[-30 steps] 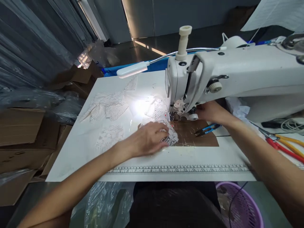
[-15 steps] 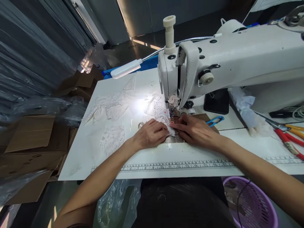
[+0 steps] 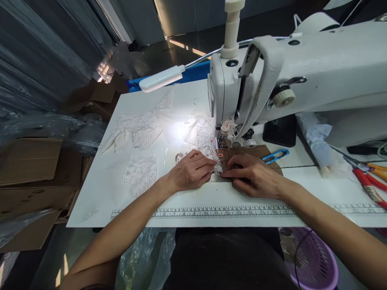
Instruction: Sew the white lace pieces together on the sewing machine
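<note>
Sits in a dim workroom, with a pleated grey curtain point(image 3: 36, 48) down the left, a plain grey wall point(image 3: 184, 12) at the back and a dark floor point(image 3: 169, 60) crossed by a streak of daylight point(image 3: 189, 50). Holds a white table point(image 3: 99, 193) lit by a small gooseneck lamp point(image 3: 157, 78), with cardboard boxes point(image 3: 27, 161) and clear plastic bags point(image 3: 75, 133) heaped at its left and a purple basket point(image 3: 317, 262) below its right.

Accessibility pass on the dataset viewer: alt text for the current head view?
The left hand and right hand meet fingertip to fingertip on a white lace piece just in front of the needle of a white sewing machine. More lace pieces lie on the lit white table; blue snips lie just beyond the right hand.
</note>
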Demonstrator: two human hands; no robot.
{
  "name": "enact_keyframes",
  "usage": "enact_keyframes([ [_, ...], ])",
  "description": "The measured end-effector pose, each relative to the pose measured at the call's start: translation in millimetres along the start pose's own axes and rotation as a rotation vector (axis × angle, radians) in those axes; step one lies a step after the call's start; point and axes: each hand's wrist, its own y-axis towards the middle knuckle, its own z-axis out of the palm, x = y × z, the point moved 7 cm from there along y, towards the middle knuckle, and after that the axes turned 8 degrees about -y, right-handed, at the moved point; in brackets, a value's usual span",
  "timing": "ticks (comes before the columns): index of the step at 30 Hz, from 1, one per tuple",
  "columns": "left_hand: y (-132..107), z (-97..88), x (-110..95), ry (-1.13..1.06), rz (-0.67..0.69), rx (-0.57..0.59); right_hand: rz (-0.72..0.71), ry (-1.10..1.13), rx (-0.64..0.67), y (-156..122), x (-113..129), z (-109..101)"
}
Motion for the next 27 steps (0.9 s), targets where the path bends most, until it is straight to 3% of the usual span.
enact_keyframes([
  [4,1,-0.2,-2,0.013,0.016,0.018,0.017,0.064,-0.008,0,1,-5],
  [7,3,-0.1,-2,0.047,0.024,0.035,0.088,0.102,-0.092,1,-4,-12],
  [9,3,-0.4,-3,0.076,0.02,0.039,0.131,0.034,-0.125,3,-7,-13],
  [14,2,-2.2,-8,0.06,0.043,0.038,0.161,-0.238,-0.021,11,-4,-1],
  [20,2,2.6,-15,-0.017,0.09,0.048,0.23,-0.39,0.013,14,1,2],
  [27,0,4.3,-11,-0.047,0.029,-0.013,0.187,-0.274,-0.066,6,-3,2],
])
